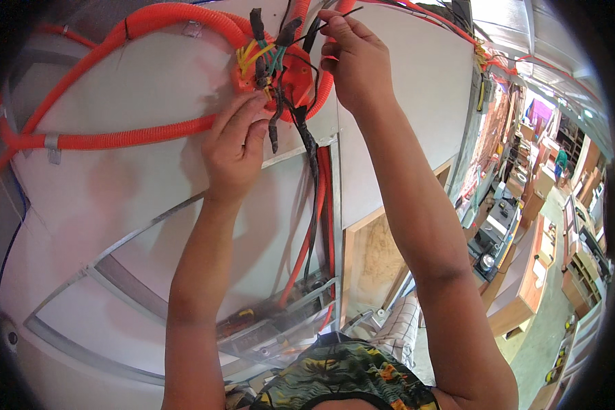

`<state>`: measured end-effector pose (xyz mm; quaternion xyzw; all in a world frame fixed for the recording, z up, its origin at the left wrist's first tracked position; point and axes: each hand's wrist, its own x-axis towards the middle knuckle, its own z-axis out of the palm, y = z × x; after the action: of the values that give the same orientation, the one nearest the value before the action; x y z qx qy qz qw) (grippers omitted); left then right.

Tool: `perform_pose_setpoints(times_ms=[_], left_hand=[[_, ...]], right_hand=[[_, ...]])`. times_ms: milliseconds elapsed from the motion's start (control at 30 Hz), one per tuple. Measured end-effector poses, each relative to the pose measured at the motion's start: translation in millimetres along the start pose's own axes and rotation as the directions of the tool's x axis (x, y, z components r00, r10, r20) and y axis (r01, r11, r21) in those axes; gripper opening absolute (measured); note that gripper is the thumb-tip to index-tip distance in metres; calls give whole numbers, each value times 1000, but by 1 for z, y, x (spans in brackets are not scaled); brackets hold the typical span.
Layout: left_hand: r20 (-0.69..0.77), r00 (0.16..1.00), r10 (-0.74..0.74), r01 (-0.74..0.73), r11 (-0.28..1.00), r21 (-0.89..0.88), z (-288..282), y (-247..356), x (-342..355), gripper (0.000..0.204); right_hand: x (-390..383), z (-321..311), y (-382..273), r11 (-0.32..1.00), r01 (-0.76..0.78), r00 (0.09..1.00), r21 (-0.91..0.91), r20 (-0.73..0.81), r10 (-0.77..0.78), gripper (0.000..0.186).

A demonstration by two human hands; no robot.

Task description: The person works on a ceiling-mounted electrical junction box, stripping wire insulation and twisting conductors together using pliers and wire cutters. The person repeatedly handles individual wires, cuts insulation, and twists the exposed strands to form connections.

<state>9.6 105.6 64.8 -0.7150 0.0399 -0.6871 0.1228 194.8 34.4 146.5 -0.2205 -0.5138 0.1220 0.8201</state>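
Observation:
High on the pale panel, an orange round junction box (296, 80) stands open with wires spilling out. My right hand (357, 60) is raised at its upper right, thumb and fingers pinched on a thin black wire (311, 34). My left hand (234, 140) is at the lower left of the box, its fingertips close to a yellow wire, its thumb apart from the fingers. Yellow wires (247, 58) and green wires (277, 57) cluster inside. Several ends are wrapped in black tape (256, 24); one taped end (274, 131) hangs beside my left thumb.
Orange corrugated conduits (133, 139) run into the box, clipped to the panel (143, 89). A black taped cable bundle (312, 154) drops along a panel gap beside red conduit (325, 205). Below are a metal frame (133, 283) and a wooden board (374, 256). Cluttered workbenches (499, 229) stand at right; a person (560, 164) is far off.

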Motion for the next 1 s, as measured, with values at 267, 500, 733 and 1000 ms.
perform_pose_setpoints(times_ms=[267,500,733,1000], left_hand=[[-52,997,-58,60,997,45,-34,15,-30,28],[-30,984,-178,177,983,-42,-64,24,-75,19],[-14,945,-326,325,943,-75,-87,48,-129,13],[-159,756,-635,631,771,-81,-148,77,-196,11]], right_hand=[[5,7,8,983,34,998,181,-65,-22,19],[18,16,15,961,277,955,-12,-107,-276,18],[39,7,33,953,302,946,26,-131,-296,22],[51,-60,32,-340,535,620,-773,633,-464,26]])
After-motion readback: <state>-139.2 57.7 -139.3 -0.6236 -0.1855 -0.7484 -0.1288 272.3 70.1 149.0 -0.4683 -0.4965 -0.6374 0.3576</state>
